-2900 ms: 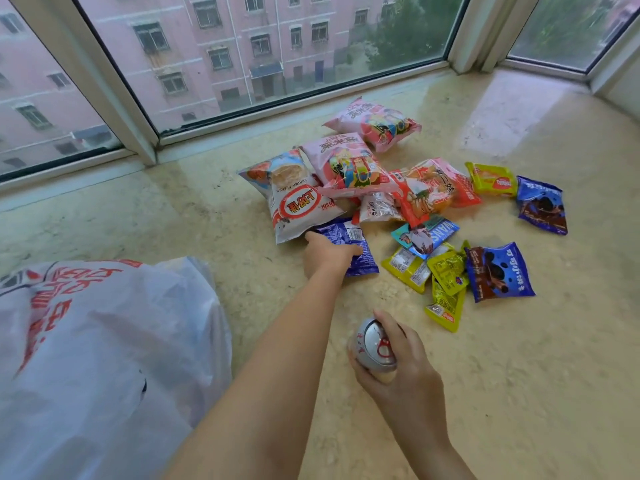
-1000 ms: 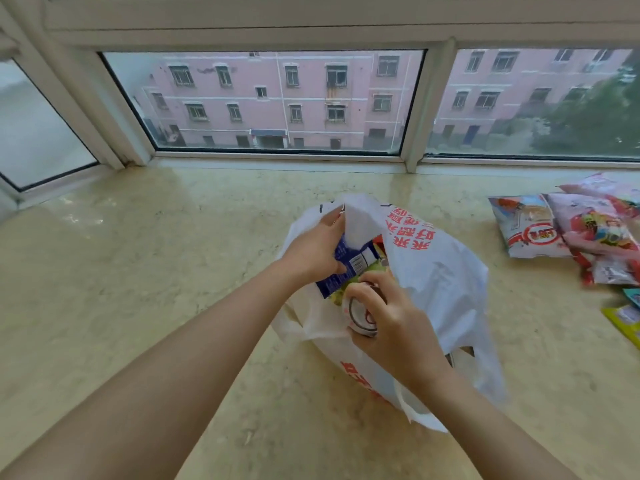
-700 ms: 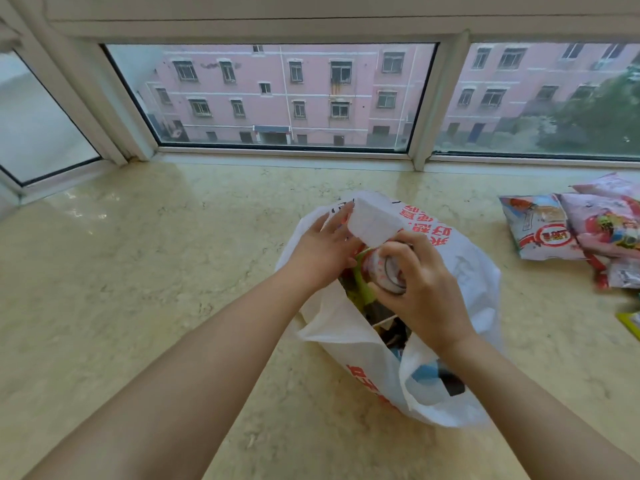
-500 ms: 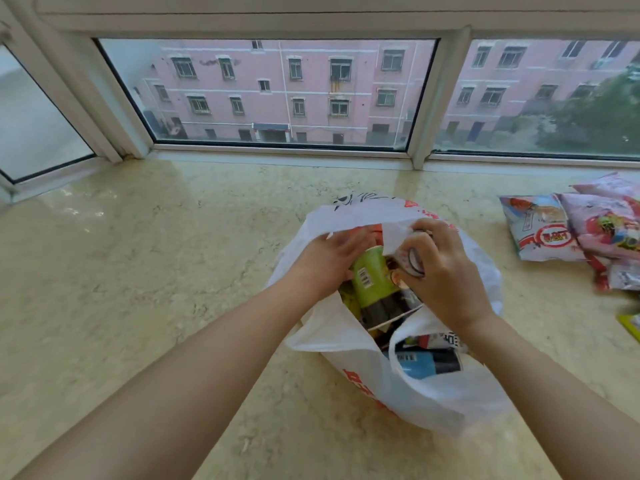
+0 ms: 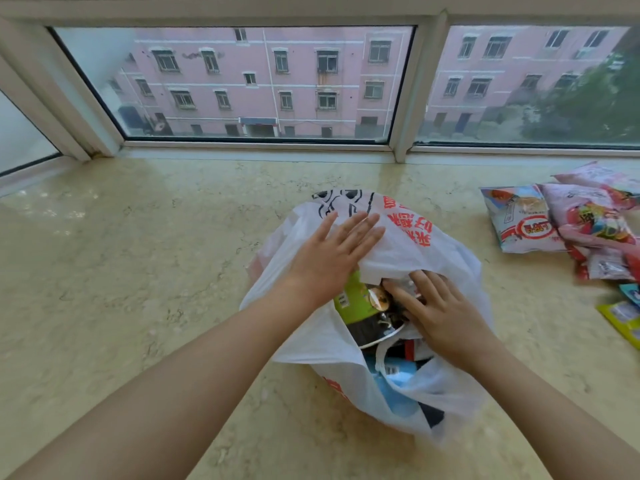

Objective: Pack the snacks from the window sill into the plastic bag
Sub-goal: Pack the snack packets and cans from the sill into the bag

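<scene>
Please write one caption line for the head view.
Both hands press into the plastic bag on the sill.

Red Chinese characters, upside down, on the white plastic bag (image 5: 408, 251); not legible.

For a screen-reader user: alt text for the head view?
A person's left hand lies flat on a white plastic bag while the right hand reaches into its open mouth among packed snacks. More snack packets lie on the marble window sill to the right.
</scene>
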`<state>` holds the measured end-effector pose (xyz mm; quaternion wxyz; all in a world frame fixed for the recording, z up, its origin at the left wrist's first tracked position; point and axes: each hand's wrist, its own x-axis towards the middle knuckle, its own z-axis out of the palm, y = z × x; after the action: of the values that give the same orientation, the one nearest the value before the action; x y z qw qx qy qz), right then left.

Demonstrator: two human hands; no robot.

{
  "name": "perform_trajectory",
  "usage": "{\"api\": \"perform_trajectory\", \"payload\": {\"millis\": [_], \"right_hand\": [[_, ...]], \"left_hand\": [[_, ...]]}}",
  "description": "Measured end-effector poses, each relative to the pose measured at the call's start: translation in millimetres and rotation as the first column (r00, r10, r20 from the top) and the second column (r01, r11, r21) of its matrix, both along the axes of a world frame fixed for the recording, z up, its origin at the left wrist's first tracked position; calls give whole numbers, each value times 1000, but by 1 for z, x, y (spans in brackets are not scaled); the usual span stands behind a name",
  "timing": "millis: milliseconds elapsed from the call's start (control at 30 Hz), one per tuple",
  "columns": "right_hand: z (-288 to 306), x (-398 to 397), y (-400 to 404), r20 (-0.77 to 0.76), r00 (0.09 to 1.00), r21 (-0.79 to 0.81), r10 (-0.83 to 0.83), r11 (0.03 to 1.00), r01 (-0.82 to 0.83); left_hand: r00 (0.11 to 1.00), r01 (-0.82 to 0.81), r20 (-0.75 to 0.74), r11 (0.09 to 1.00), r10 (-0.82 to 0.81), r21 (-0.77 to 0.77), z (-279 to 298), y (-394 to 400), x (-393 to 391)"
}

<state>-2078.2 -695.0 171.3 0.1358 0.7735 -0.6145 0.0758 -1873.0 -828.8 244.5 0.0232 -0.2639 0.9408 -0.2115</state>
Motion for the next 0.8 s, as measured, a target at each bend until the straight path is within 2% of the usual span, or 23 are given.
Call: {"api": "perform_trajectory", "payload": {"millis": [100,267,433,533,800], "right_hand": [[3,-3,5,32,995,81,-99,992,96],[25,2,8,36,993,126,-113,986,108],[37,-10,43,35,990,37,-139,990,137],[38,-24,67,34,983,-3,-182,983,182],[26,-81,121,17,934,-38,-356,934,356]], "left_hand": [[999,-34,23,995,32,91,4,3,-13],[1000,19,16,990,-22,143,3,17,-31],[968,188,-195,973,-160,134,5,43,-47],[942,220,-287,966,-174,136,8,59,-61],[923,286,-310,945,-227,160,3,92,-132]]}}
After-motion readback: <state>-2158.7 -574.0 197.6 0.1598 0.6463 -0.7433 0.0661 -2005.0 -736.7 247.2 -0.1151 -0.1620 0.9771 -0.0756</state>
